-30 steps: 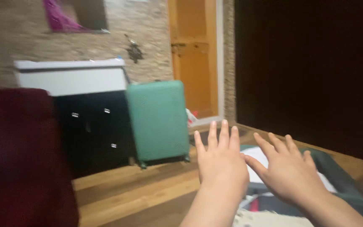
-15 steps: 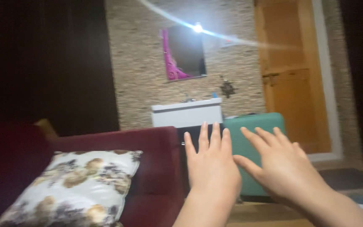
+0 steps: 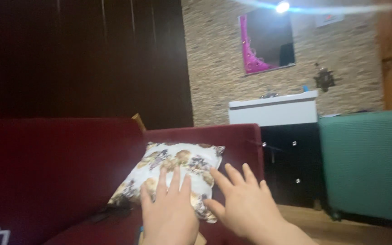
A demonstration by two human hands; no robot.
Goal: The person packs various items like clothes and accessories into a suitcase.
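White cushion (image 3: 178,174) with brown floral print, propped tilted on dark red sofa (image 3: 60,168), left hand (image 3: 171,213) and right hand (image 3: 246,208) spread open before it, gripping nothing

A dark red sofa (image 3: 60,172) carries one flowered pillow (image 3: 178,174), which leans against its armrest at about 1 o'clock from the seat. On the wooden floor (image 3: 341,231), at 3 o'clock, stands a green suitcase (image 3: 368,163).

Dim room; ceiling lamp (image 3: 282,6) flares with streak; frame soft, probably motion blur; left side dark.
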